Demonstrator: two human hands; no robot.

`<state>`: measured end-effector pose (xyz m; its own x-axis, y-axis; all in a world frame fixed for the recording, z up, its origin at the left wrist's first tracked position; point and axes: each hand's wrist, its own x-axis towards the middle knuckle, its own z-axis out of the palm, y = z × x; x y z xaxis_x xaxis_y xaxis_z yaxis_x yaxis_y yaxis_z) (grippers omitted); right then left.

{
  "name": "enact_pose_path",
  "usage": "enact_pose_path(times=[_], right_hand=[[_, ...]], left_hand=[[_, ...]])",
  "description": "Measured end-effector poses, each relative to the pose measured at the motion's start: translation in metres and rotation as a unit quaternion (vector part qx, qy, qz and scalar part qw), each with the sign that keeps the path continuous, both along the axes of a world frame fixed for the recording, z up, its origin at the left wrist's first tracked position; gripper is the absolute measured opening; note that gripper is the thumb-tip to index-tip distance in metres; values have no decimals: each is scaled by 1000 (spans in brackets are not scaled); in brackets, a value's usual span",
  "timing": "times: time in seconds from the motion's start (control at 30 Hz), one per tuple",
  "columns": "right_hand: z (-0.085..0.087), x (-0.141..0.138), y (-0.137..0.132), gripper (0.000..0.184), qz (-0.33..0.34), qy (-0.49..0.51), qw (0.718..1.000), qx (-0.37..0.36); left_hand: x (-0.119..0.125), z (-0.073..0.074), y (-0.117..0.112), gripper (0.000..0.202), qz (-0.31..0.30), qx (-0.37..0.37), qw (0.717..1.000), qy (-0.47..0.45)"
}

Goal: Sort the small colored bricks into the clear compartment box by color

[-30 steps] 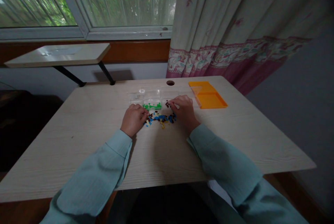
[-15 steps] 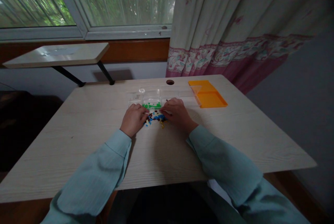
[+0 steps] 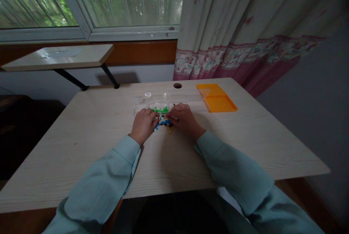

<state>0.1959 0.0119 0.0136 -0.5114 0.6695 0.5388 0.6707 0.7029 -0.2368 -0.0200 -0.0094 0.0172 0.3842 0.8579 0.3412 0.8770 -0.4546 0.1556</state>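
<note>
A small heap of tiny coloured beads (image 3: 164, 123), blue, yellow and dark, lies on the pale wooden table (image 3: 81, 135). Both hands rest over the heap with curled fingers. My left hand (image 3: 143, 125) sits at its left edge, fingertips pinched together among the beads. My right hand (image 3: 184, 118) covers its right side, fingers also pinched; what they hold is too small to make out. Just behind stands a clear compartment box (image 3: 166, 100) with green beads (image 3: 160, 110) in one cell.
An orange lid or tray (image 3: 216, 99) lies at the back right of the table, near a round cable hole (image 3: 177, 86). A second small table (image 3: 58, 56) stands by the window. A curtain (image 3: 245, 26) hangs at the right.
My right hand has moved left from the box's right cell onto the bead heap. My left hand has shifted slightly right and forward, so both hands are closer together.
</note>
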Motion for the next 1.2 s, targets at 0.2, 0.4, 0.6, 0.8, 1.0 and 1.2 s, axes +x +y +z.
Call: enact_pose_path(times=[0.2,0.4,0.6,0.8,1.0,1.2], right_hand=[[2,0,-1,15,6,-3,1000,-13],[1,0,0,12,8,2,1000,-17],[0,0,0,12,12,1,1000,-16],[2,0,-1,11,28,-5,999,-31],[0,0,-3,9,70,-35,995,-60],[0,2,-4,12,68,-64,994,-58]], left_hand=[[1,0,0,12,-8,-19,1000,-20],[1,-3,1,11,-16,-34,997,-67],[-1,-5,3,10,-23,-44,994,-100],[-3,-7,4,10,-47,-51,993,-100],[-5,-3,2,9,-45,-58,992,-104],[-11,5,1,15,-21,-50,993,-102]])
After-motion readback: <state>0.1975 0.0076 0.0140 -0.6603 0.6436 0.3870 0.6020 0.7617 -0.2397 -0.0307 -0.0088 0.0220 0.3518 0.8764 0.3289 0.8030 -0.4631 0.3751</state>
